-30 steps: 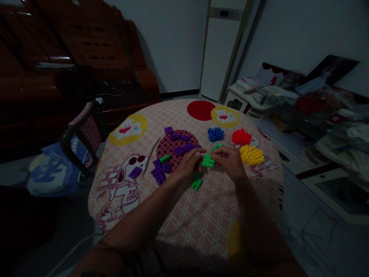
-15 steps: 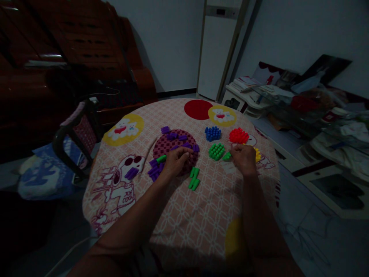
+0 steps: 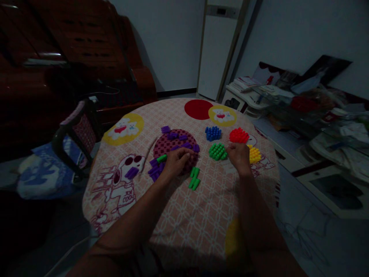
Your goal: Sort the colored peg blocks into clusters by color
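Observation:
My right hand (image 3: pixel 238 157) is closed in a pinch at the right edge of the cluster of green blocks (image 3: pixel 218 151), its fingertips on a green block there. The blocks are plastic and stand close together with knobs up. My left hand (image 3: pixel 176 159) hovers over or rests on the dark red checkered circle (image 3: pixel 161 144), thumb and fingers curled together; what they hold, if anything, is hidden. Purple blocks (image 3: pixel 155 169) lie left of it, with a green block (image 3: pixel 162 158) on top. Some loose green blocks (image 3: pixel 194 178) lie in front of the circle.
Blue blocks (image 3: pixel 213 133), red blocks (image 3: pixel 239 135) and yellow blocks (image 3: pixel 254 154) stand grouped at the right of the round table (image 3: pixel 201 223). One purple piece (image 3: pixel 132 172) lies farther left. A folding chair (image 3: pixel 75 142) is at the left; a cluttered cabinet (image 3: pixel 305 115) stands right.
My right hand has moved left with a green block, which now meets the green cluster. My left hand has barely moved.

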A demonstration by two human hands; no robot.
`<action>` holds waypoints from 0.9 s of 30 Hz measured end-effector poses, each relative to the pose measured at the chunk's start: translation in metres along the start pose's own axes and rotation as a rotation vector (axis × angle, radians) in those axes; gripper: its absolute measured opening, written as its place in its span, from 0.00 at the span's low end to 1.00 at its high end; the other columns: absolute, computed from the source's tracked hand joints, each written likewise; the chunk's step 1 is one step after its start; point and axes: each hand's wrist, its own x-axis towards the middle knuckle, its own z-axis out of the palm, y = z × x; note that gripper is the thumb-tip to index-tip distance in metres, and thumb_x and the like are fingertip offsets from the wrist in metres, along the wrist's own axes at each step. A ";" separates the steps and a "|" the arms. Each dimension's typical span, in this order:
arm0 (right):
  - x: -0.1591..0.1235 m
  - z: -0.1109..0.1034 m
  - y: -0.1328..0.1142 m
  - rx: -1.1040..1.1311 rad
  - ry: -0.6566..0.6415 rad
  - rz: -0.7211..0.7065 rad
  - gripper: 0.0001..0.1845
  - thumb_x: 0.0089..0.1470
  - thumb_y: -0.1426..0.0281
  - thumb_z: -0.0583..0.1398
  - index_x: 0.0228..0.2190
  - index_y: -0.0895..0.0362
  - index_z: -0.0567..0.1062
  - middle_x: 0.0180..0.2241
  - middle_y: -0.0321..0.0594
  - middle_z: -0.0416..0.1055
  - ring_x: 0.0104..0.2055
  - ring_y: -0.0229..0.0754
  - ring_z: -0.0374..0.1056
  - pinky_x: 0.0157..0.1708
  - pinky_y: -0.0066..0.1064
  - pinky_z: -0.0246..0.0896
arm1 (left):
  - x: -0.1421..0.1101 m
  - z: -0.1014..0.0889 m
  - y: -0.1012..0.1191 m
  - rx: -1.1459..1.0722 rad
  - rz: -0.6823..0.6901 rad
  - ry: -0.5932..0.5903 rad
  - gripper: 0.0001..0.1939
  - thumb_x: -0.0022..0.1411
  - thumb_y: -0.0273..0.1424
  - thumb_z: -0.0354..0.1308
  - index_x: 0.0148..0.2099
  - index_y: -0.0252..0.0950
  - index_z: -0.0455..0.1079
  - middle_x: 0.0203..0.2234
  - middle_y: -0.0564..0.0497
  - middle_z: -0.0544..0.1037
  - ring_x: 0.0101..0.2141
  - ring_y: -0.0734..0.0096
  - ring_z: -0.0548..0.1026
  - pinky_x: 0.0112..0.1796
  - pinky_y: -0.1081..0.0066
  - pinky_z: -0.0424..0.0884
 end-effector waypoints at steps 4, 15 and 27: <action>0.001 0.002 0.000 -0.022 0.004 -0.012 0.13 0.51 0.72 0.59 0.26 0.61 0.84 0.27 0.50 0.80 0.29 0.43 0.73 0.30 0.30 0.55 | 0.000 0.000 0.001 0.012 0.031 0.004 0.09 0.57 0.34 0.60 0.38 0.34 0.76 0.24 0.51 0.77 0.23 0.72 0.73 0.24 0.75 0.68; -0.002 0.004 0.008 0.191 0.055 -0.037 0.17 0.56 0.67 0.55 0.18 0.57 0.74 0.17 0.41 0.70 0.24 0.41 0.66 0.26 0.29 0.54 | 0.000 -0.004 0.001 0.102 0.048 0.022 0.11 0.58 0.35 0.58 0.39 0.34 0.76 0.24 0.51 0.76 0.22 0.71 0.72 0.25 0.74 0.66; -0.016 -0.002 0.002 0.479 0.204 -0.051 0.14 0.54 0.61 0.58 0.27 0.57 0.78 0.22 0.38 0.73 0.28 0.43 0.71 0.27 0.30 0.62 | -0.011 0.003 0.000 0.710 0.201 -0.279 0.11 0.55 0.37 0.65 0.37 0.36 0.76 0.31 0.50 0.78 0.32 0.67 0.73 0.34 0.70 0.66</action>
